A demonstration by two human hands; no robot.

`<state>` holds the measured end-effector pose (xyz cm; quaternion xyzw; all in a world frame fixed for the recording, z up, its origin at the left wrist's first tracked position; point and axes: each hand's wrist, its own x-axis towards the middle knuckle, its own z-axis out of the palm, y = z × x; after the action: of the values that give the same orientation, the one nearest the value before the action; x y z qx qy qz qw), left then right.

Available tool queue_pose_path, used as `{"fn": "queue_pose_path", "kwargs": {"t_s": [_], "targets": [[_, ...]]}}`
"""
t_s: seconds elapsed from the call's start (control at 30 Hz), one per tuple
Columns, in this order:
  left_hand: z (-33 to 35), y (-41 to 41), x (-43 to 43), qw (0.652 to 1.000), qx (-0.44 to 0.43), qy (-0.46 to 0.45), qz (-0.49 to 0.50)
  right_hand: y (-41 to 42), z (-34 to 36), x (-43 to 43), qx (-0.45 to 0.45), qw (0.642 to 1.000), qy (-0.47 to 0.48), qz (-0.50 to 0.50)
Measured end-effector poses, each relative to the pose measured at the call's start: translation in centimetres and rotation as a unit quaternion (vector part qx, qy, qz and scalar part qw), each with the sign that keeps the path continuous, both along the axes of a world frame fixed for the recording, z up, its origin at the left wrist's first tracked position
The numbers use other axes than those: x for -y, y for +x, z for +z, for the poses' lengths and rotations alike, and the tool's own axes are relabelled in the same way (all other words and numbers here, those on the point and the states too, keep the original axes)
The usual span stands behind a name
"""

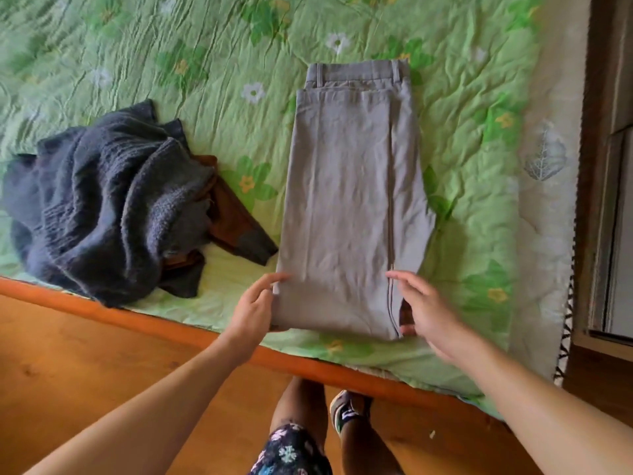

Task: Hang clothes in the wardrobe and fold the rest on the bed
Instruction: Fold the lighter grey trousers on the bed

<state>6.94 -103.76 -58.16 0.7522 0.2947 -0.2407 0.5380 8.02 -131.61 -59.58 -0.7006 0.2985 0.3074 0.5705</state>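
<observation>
One shoe (342, 411) stands on the floor by the bed edge (171, 323). Two hands are at the near end of one pair of grey trousers (349, 200), folded flat on the green quilt (205, 46). The left hand (251, 308), fingers loose, touches the left side. The right hand (428, 310), fingers straight, touches the right side. Neither grips. Further left, one dark sweater (102, 207) lies bunched on one brown cloth (229, 217).

Folded grey trousers (352, 200) on green quilt (205, 46)
</observation>
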Motion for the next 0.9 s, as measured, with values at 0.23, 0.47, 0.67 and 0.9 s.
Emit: {"fn": "queue_pose_path", "kwargs": {"t_s": [0.23, 0.47, 0.67, 0.9], "targets": [[-2.8, 1.7, -4.8, 0.822, 0.236, 0.236, -0.461, 0.1, -1.9, 3.2, 0.326, 0.704, -0.329, 0.539], [-3.2, 5.0, -5.3, 0.770, 0.363, 0.232, -0.471, 1.4, -1.8, 2.8, 0.437, 0.678, -0.378, 0.454], [1.6, 16.6, -4.7, 0.953, 0.143, -0.003, -0.267, 12.8, 2.4, 3.4, 0.208, 0.968, -0.053, 0.132], [-0.8, 29.4, -1.8, 0.965, -0.089, -0.236, -0.071, 25.6, 2.1, 3.3, -0.126, 0.970, 0.200, -0.049]]}}
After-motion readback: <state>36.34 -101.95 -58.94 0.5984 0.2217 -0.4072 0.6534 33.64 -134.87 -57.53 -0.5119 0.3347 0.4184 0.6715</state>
